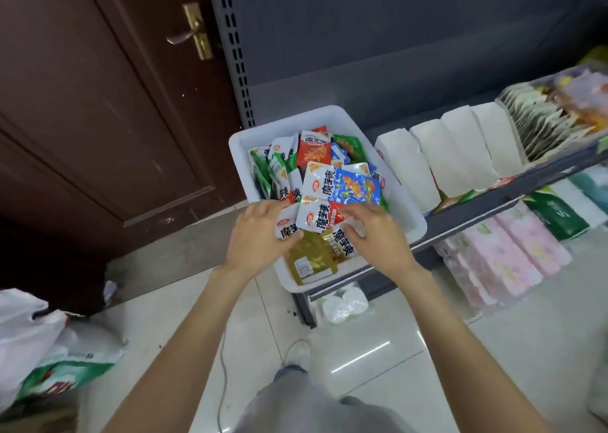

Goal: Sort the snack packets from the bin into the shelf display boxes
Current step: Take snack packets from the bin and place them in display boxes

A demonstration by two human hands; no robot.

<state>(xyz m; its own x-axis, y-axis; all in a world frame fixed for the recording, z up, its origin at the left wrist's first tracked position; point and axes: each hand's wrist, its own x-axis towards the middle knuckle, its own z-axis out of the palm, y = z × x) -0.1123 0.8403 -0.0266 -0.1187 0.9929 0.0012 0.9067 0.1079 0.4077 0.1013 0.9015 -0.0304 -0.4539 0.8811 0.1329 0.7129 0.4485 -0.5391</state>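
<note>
A white plastic bin (241, 143) rests on the left end of a grey shelf, piled with several snack packets in red, green, blue and gold. A blue packet (355, 187) lies on top near the middle, and a gold packet (311, 258) lies at the near end. My left hand (260, 235) grips white-and-red packets (317, 218) at the bin's near side. From the right, my right hand (378, 235) pinches the same bunch. To the right of the bin, three white display boxes (457, 156) stand in a row, their open tops hidden from here.
A clear box (552, 116) of upright packets sits at the shelf's far right. Below the shelf lie pink and green tissue packs (506, 258). A brown door (98, 103) stands at left, plastic bags (39, 343) lie on the tiled floor, and my shoe (297, 350) is near the shelf base.
</note>
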